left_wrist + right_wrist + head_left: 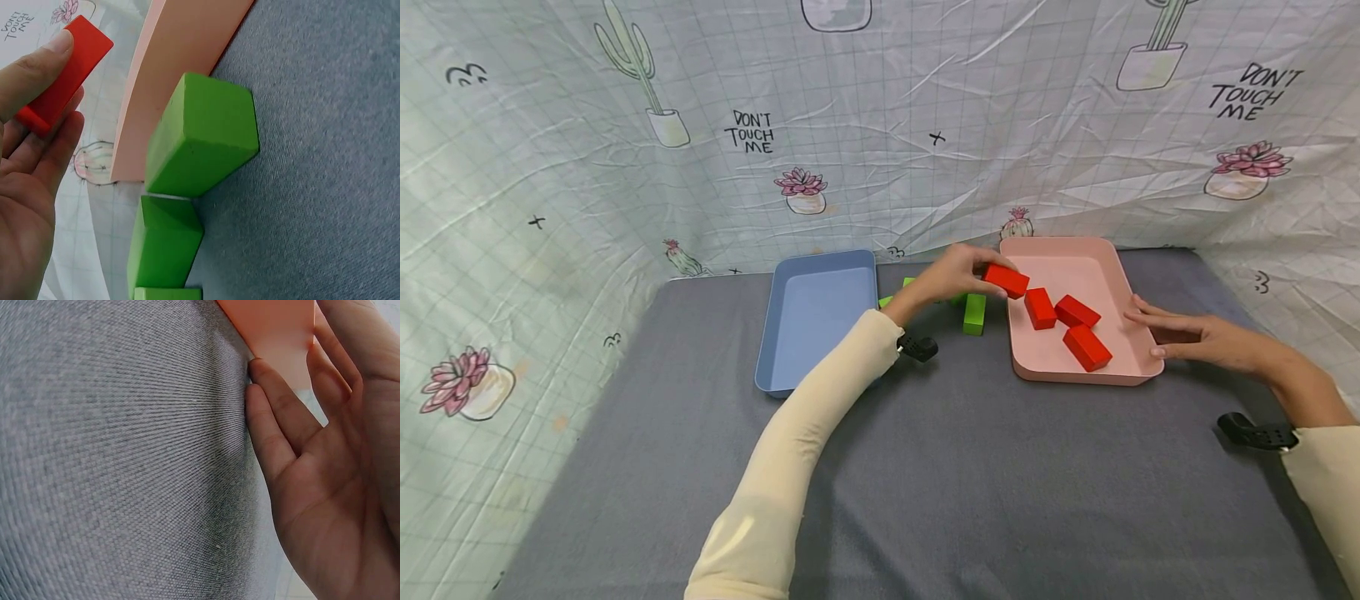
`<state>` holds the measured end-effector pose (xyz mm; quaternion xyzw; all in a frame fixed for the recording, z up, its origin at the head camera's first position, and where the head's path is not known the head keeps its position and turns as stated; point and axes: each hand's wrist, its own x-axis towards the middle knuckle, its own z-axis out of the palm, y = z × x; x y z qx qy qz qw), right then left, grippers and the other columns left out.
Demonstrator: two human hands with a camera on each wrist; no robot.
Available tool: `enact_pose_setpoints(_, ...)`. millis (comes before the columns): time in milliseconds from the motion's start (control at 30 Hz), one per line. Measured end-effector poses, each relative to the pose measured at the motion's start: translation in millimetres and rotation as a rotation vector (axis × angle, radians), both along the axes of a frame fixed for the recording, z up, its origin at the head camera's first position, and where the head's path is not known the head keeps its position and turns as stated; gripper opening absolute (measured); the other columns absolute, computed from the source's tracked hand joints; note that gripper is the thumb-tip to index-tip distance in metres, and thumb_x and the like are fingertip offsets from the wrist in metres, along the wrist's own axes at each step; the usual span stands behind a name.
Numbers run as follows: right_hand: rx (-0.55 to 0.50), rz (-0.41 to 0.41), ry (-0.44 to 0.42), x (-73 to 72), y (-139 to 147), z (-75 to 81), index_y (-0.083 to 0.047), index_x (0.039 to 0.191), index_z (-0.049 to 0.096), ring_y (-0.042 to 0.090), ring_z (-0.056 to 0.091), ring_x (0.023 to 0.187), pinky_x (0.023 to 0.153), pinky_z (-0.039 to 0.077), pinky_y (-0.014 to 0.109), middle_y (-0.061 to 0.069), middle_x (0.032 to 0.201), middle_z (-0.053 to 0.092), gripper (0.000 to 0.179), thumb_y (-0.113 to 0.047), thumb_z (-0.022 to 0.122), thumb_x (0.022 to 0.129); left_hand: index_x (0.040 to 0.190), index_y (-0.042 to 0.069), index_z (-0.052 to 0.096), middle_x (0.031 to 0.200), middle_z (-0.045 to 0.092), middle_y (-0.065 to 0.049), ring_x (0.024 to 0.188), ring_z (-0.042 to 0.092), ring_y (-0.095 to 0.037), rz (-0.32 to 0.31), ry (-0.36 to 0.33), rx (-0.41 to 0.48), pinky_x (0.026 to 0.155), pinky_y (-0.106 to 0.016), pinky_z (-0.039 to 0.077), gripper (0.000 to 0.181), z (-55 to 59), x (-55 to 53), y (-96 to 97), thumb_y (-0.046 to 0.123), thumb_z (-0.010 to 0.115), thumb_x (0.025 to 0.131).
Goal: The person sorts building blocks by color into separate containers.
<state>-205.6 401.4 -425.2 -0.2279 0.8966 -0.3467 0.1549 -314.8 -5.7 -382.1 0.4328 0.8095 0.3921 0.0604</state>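
My left hand (957, 273) pinches a red block (1006, 281) between thumb and fingers, over the left rim of the pink tray (1116, 333). In the left wrist view the thumb lies flat on that red block (78, 62), which is tilted. Inside the tray lie several more red blocks (1087, 347). My right hand (1202, 337) rests against the tray's right side, its fingers nearly straight. The right wrist view has those fingertips at the tray's outer wall (284, 344). Beneath the left hand, green blocks (973, 314) stand on the cloth beside the tray, partly hidden by that hand.
To the left is a blue tray (820, 308), its right side partly covered by the left sleeve (805, 442). Grey cloth (1000, 483) covers the table. Behind hangs a white curtain (880, 100) printed with cacti. A black band (1255, 433) is on the right wrist.
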Motion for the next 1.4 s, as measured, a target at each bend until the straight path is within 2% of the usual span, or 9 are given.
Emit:
enact_pose_setpoints(167,0.013,-0.008,-0.008,1.2,0,2.3,-0.025,0.159,0.038,-0.022,0.01,0.138,0.09,0.019,0.0,-0.013,0.17,0.011,0.067,-0.02,0.067,0.099,0.122,0.007,0.074,0.105,0.073,-0.003,0.083,0.058,-0.012,-0.028,0.014,0.005,0.074,-0.02,0.048,0.04,0.9,3.3,3.2,0.015,0.085,0.085)
enact_pose_setpoints(400,0.014,-0.003,-0.009,0.9,-1,2.6,-0.025,0.159,0.038,-0.023,0.01,0.137,0.09,0.018,0.0,-0.017,0.169,0.011,0.067,-0.019,0.067,0.099,0.12,0.005,0.075,0.104,0.072,-0.003,0.083,0.06,-0.012,-0.05,-0.028,0.051,0.075,-0.022,0.052,0.038,0.7,6.2,5.1,0.011,0.085,0.084)
enact_pose_setpoints(600,0.01,-0.005,-0.012,-0.1,0,2.4,-0.024,0.159,0.038,-0.023,0.01,0.138,0.091,0.017,0.0,-0.017,0.168,0.011,0.067,-0.017,0.066,0.099,0.121,0.006,0.075,0.103,0.072,-0.001,0.082,0.06,-0.011,-0.043,-0.032,0.039,0.075,-0.022,0.052,0.038,0.5,7.1,5.9,0.012,0.085,0.085)
enact_pose_setpoints(1033,0.006,-0.003,-0.019,-0.1,0,3.5,-0.024,0.159,0.037,-0.022,0.01,0.138,0.091,0.017,0.001,-0.018,0.168,0.011,0.067,-0.018,0.066,0.099,0.124,0.003,0.073,0.111,0.074,-0.007,0.08,0.061,-0.014,-0.112,-0.101,0.08,0.075,-0.024,0.052,0.043,1.3,12.5,8.8,0.006,0.084,0.083)
enact_pose_setpoints(1133,-0.005,-0.019,-0.048,0.3,0,3.8,-0.025,0.16,0.037,-0.021,0.009,0.138,0.11,0.013,0.017,-0.021,0.167,0.01,0.067,-0.019,0.066,0.099,0.125,0.003,0.073,0.113,0.074,-0.006,0.081,0.061,-0.013,-0.126,-0.093,0.076,0.076,-0.024,0.053,0.043,0.9,13.0,10.1,0.006,0.084,0.083)
enact_pose_setpoints(1200,-0.012,-0.026,-0.066,0.7,0,4.5,-0.026,0.16,0.036,-0.022,0.009,0.138,0.118,0.01,0.038,-0.022,0.167,0.009,0.068,-0.02,0.066,0.099,0.124,0.003,0.073,0.114,0.074,-0.005,0.081,0.062,-0.012,-0.143,-0.075,0.077,0.076,-0.024,0.053,0.042,1.0,13.4,10.4,0.007,0.084,0.083)
enact_pose_setpoints(1233,-0.014,-0.023,-0.064,0.5,0,4.5,-0.025,0.16,0.037,-0.023,0.009,0.137,0.118,0.011,0.038,-0.021,0.167,0.009,0.068,-0.02,0.066,0.099,0.124,0.003,0.073,0.114,0.074,-0.005,0.081,0.062,-0.012,-0.149,-0.069,0.078,0.076,-0.024,0.054,0.042,0.9,13.8,10.5,0.007,0.084,0.083)
enact_pose_setpoints(1267,-0.017,-0.028,-0.074,0.5,0,4.7,-0.026,0.16,0.037,-0.023,0.009,0.136,0.118,0.01,0.048,-0.023,0.166,0.009,0.068,-0.02,0.066,0.099,0.124,0.002,0.073,0.114,0.074,-0.006,0.082,0.062,-0.012,-0.157,-0.071,0.083,0.077,-0.024,0.054,0.042,0.4,13.9,10.7,0.006,0.084,0.083)
enact_pose_setpoints(1400,-0.019,-0.026,-0.082,0.0,0,4.6,-0.025,0.159,0.037,-0.024,0.009,0.136,0.118,0.01,0.055,-0.022,0.167,0.009,0.068,-0.02,0.067,0.099,0.124,0.003,0.072,0.118,0.073,-0.006,0.086,0.064,-0.013,-0.17,-0.092,0.08,0.08,-0.025,0.055,0.043,-0.9,15.6,11.9,0.005,0.084,0.083)
